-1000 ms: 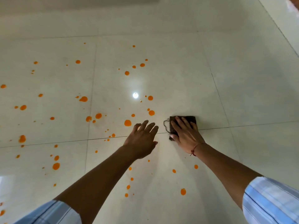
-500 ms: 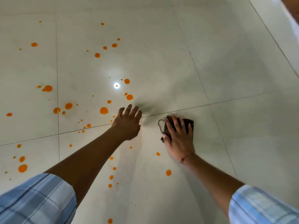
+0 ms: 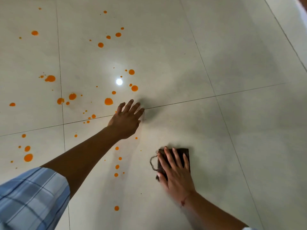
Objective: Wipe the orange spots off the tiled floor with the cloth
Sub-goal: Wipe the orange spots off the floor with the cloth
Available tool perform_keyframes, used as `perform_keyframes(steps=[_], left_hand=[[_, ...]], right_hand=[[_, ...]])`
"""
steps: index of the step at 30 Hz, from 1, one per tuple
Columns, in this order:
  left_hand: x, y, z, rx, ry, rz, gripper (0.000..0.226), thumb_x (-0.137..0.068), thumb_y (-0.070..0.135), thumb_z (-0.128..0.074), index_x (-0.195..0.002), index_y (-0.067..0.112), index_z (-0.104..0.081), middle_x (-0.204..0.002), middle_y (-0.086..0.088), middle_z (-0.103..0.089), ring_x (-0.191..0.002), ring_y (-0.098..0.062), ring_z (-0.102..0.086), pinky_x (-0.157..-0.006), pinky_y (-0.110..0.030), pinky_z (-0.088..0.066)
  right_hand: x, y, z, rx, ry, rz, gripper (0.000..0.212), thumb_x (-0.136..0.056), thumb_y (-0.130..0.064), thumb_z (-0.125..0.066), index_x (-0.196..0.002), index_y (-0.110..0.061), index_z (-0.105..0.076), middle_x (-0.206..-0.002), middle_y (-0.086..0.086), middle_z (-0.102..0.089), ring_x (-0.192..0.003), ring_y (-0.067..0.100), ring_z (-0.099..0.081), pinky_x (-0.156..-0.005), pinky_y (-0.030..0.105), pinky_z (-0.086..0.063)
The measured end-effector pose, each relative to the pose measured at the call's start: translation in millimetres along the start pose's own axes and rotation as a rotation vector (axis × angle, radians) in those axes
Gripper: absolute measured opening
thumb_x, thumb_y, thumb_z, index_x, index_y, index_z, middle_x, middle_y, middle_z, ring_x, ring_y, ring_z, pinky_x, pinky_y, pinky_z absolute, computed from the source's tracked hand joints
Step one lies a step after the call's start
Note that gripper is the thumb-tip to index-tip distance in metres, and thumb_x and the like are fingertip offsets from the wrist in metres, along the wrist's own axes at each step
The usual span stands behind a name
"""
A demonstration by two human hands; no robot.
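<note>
Fingers of my right hand lie straight and slightly spread, pressing the cloth flat on the tiled floor for even contact, orange spots at its nine o'clock, my left hand splayed at eleven, probably as a brace.

Glossy pale tiled floor, thin dark grout lines, round light reflection

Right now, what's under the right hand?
The cloth, flat on the floor. The right hand presses it with straight fingers. The cloth's far edge and a thread loop stick out. The tile beneath the cloth is covered and can't be seen.
</note>
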State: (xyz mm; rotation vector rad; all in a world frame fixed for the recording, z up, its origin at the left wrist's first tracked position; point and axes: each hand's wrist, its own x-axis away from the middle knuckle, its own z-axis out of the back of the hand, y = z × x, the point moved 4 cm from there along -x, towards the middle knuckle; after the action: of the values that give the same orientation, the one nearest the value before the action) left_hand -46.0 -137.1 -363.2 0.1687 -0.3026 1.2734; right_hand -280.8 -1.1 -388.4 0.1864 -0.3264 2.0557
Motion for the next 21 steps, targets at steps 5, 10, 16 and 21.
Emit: perform_keyframes(steps=[5,10,16,21], left_hand=[[28,-19,-4,-0.006,0.015,-0.015,0.055,-0.101,0.039,-0.030,-0.151,0.019,-0.022,-0.160,-0.008,-0.016,-0.148,-0.028,-0.006,-0.115,-0.046,-0.006],[49,-53,-5,-0.025,0.037,-0.011,0.055,-0.099,0.033,-0.038,-0.150,0.015,-0.028,-0.157,-0.008,-0.026,-0.147,-0.030,-0.013,-0.115,-0.046,-0.011],[50,-50,-3,-0.087,-0.088,-0.032,0.056,-0.101,0.032,-0.028,-0.152,0.017,-0.013,-0.161,-0.004,-0.009,-0.148,-0.030,0.000,-0.117,-0.047,-0.005],[49,-53,-7,-0.095,-0.096,-0.037,0.056,-0.100,0.026,-0.029,-0.153,0.017,-0.011,-0.162,-0.003,-0.004,-0.148,-0.031,0.003,-0.117,-0.048,-0.003]], right_hand=[[-99,12,37,-0.010,0.102,-0.212,0.064,-0.093,-0.053,-0.036,-0.152,-0.029,-0.027,-0.161,0.001,-0.024,-0.146,0.030,-0.022,-0.117,0.054,-0.014],[-131,-45,29,-0.032,0.117,-0.095,0.065,-0.093,-0.051,-0.035,-0.152,-0.027,-0.026,-0.162,0.002,-0.021,-0.148,0.029,-0.018,-0.117,0.052,-0.010],[-115,-15,35,0.019,0.074,-0.065,0.066,-0.092,-0.052,-0.038,-0.152,-0.028,-0.026,-0.161,0.001,-0.023,-0.146,0.030,-0.022,-0.117,0.053,-0.013],[-159,-83,35,-0.031,0.123,-0.050,0.069,-0.092,-0.052,-0.038,-0.153,-0.025,-0.025,-0.162,0.003,-0.020,-0.148,0.029,-0.018,-0.117,0.054,-0.012]])
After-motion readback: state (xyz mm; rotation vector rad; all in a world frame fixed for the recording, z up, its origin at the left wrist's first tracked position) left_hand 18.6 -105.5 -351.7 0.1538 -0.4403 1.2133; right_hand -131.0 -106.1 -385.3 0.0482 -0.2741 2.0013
